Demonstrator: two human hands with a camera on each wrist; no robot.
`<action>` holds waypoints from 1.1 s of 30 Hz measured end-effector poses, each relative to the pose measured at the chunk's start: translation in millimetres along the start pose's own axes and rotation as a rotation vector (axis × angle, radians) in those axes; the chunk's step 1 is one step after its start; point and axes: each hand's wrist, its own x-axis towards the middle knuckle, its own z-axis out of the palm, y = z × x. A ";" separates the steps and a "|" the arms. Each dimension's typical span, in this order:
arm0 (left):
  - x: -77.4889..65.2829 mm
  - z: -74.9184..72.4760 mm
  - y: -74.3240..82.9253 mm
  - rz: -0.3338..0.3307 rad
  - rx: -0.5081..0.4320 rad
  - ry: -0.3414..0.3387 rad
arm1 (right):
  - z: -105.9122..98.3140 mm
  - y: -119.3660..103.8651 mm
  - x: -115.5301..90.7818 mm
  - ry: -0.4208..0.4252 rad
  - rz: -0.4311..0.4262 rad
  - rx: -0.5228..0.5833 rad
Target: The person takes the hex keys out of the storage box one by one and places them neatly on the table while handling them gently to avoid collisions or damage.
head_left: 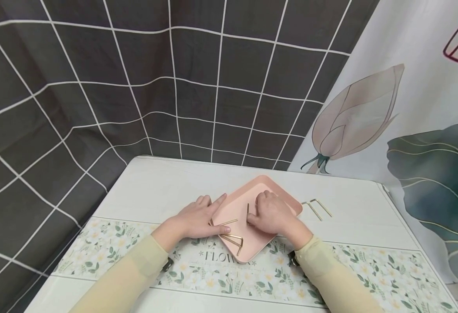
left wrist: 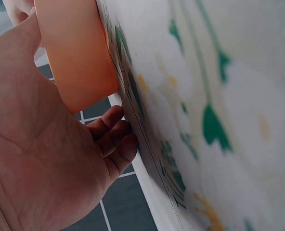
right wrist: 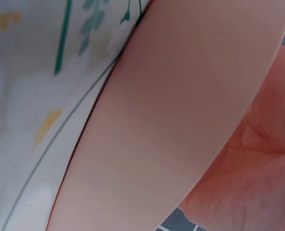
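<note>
I work over a pink tray (head_left: 285,194) set at a slant on a white tabletop (head_left: 162,182), gold wire pieces (head_left: 234,237) lying in its near end. My left grip (head_left: 197,217) spreads at the tray's left edge, index finger straight and thumb reaching over the rim above the wire. My right grip (head_left: 273,213) is inside the tray, fingers curled and thumb beside a gold rod (head_left: 248,213); whether I pinch that rod, I cannot tell. Two more bent gold lengths (head_left: 316,211) rest on the tabletop off the tray's right corner.

The risk, as I judge it, is a tangle: pieces with bent ends may hook one another, and lifting one could drag a second over the rim. My left thumb, so close above the wire, could knock a piece aside, and a hard push from either side might slide the tray, since I see nothing fixing it down.

The head view alone shows the gold wire; in both wrist views the tray's outer wall fills that place. The left wrist camera adds my palm beside the wall and three loosely bent fingers outside it. The right shows the wall's base along the tabletop and my palm partly hidden behind.
</note>
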 end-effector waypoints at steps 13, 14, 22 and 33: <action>1.2 0.4 0.6 0.003 0.001 0.007 | 4.4 -5.9 -2.0 -0.031 -0.017 -0.015; 1.2 0.7 0.6 0.002 -0.004 0.008 | 4.7 -6.1 -2.2 -0.034 -0.019 -0.018; -0.2 0.0 1.7 0.005 -0.018 0.012 | 7.7 -9.3 -3.0 -0.071 -0.015 -0.035; -1.0 -1.3 2.8 0.006 -0.022 0.012 | 11.0 -13.9 -1.8 -0.136 -0.020 -0.050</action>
